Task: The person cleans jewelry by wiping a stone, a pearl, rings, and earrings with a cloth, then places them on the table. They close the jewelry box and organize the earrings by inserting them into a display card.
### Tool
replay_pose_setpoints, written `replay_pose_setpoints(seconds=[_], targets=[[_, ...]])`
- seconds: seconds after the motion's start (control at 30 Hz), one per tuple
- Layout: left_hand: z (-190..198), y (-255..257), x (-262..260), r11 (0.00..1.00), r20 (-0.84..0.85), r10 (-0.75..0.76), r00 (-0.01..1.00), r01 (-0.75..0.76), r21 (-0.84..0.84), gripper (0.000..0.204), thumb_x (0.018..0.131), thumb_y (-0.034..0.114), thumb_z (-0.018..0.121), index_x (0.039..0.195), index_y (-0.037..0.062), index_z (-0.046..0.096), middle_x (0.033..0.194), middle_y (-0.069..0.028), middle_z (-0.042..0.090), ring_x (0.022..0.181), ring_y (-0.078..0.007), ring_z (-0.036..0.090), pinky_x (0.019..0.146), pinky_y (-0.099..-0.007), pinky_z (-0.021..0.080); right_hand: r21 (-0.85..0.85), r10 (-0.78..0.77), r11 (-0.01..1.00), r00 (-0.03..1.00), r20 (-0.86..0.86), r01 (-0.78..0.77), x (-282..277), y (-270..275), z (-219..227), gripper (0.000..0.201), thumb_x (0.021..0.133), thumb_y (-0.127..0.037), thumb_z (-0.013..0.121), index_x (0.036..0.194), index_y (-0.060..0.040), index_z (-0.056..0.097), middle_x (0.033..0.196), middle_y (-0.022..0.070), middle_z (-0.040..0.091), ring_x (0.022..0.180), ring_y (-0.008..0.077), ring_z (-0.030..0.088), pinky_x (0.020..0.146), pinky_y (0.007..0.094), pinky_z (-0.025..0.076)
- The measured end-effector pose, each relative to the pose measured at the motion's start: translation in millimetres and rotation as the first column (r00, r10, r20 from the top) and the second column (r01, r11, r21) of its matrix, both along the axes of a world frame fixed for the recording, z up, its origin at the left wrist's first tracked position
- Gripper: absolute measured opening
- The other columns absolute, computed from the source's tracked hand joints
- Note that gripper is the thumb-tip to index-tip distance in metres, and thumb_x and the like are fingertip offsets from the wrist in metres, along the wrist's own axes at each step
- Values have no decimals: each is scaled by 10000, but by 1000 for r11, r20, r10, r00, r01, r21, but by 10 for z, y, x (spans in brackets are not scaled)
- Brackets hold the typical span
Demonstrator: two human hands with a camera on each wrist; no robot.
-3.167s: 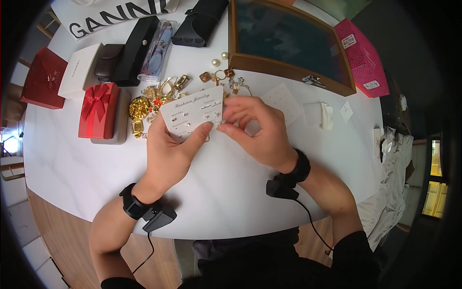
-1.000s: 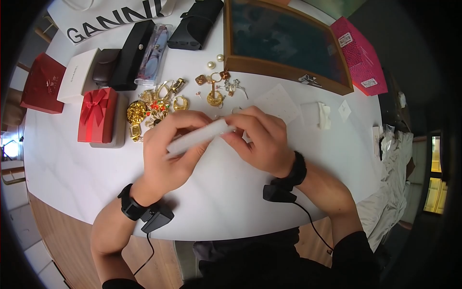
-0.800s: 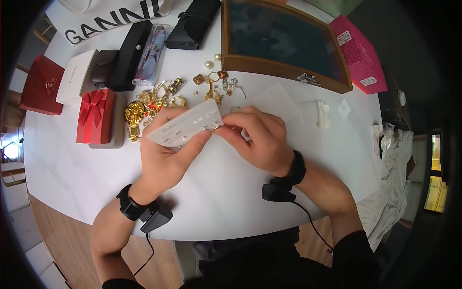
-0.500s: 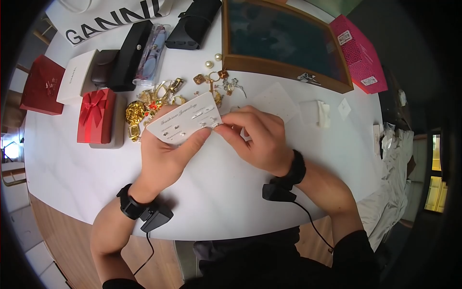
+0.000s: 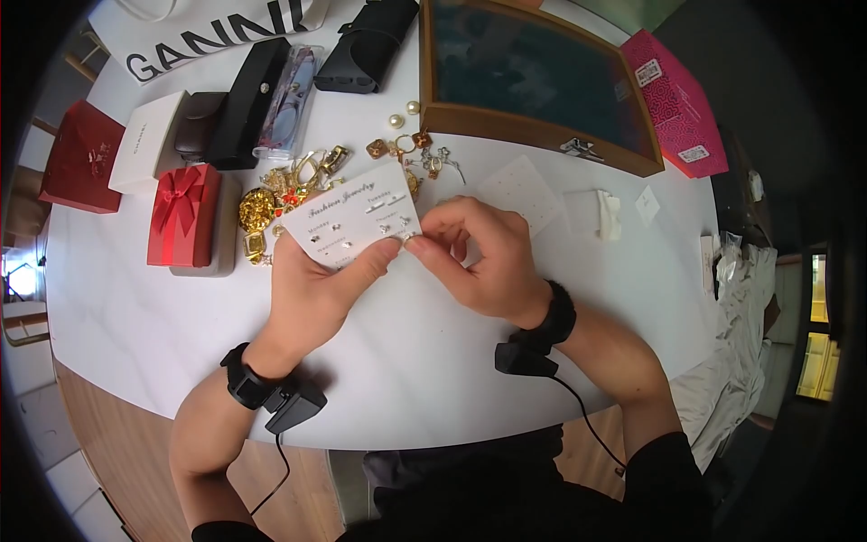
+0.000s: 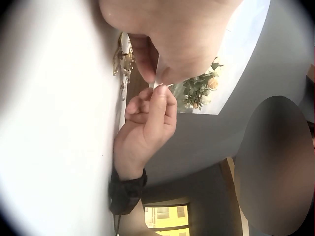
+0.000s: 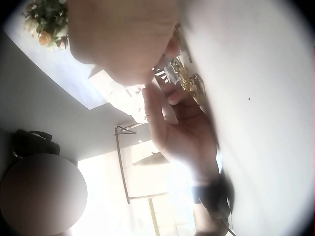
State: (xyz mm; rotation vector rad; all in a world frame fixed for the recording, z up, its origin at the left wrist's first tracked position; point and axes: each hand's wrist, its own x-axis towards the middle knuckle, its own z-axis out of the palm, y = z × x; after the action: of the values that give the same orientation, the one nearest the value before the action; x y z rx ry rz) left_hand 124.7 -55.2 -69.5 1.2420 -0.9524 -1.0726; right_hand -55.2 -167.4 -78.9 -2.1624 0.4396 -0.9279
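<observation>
In the head view a white earring card [image 5: 352,221] printed "Fashion Jewelry" is tilted toward me, with several small stud earrings [image 5: 386,228] in rows under weekday names. My left hand [image 5: 312,294] grips its lower left part, thumb across the front and fingers hidden behind. My right hand [image 5: 492,257] pinches the lower right corner, right at a stud, its other fingers curled. The left wrist view shows the right hand [image 6: 147,120], thumb and forefinger meeting at the card's edge. In the right wrist view the left hand [image 7: 184,130] holds the card from the other side.
Behind the card lies a heap of gold jewelry [image 5: 257,210], with two pearls [image 5: 396,120] farther back. A wooden glass-topped case [image 5: 542,135] stands at the back. Gift boxes, including a red one [image 5: 181,217], stand left. A second card [image 5: 519,194] lies to the right.
The card swung up nearly edge-on a second ago, then tilted back so its printed face shows again. Both hands have kept their hold at about the same place.
</observation>
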Motion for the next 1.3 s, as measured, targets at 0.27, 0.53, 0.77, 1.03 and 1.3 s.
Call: replay_pose_setpoints(seconds=[0.27,0.53,0.77,1.03,1.3], targets=[[-35,-1,-8,1000,-106,6,994,-7,-8,290,918,1,716,1199,-24,652,1049,-60,730,890,-80,660,753,-226,534,9,19,1000,1000,-9,-19,-25,-8,30,142,860,-32,727,971,-12,642,744,40,696,590,84,614,543,225,474],[-11,12,-19,1000,-64,-25,998,25,-9,334,899,-24,728,1222,-27,642,1096,-55,722,962,-98,670,834,-253,551,309,-136,946,984,112,95,-85,-30,31,142,1011,-129,555,960,-13,618,674,46,642,561,82,575,529,231,448],[68,40,47,755,-278,-624,731,655,28,476,854,11,798,1288,-6,605,1139,-66,717,1003,-117,670,890,-290,555,453,-213,879,972,101,146,-50,-46,42,231,1058,-135,474,948,4,622,654,31,611,546,66,525,513,224,417],[80,59,72,689,-436,-619,653,718,97,447,860,17,787,1269,-17,611,1181,-77,694,1060,-134,643,928,-295,528,123,-218,968,976,-6,217,75,-80,-34,48,932,-65,670,948,-22,687,780,39,656,646,100,590,558,237,436],[48,46,121,691,-466,-617,634,720,65,416,996,151,627,1363,-25,546,1212,-105,670,1055,-171,644,939,-328,520,-264,-248,939,965,-85,218,53,-298,-54,83,846,-53,729,927,-37,728,865,63,649,823,242,620,691,342,508]])
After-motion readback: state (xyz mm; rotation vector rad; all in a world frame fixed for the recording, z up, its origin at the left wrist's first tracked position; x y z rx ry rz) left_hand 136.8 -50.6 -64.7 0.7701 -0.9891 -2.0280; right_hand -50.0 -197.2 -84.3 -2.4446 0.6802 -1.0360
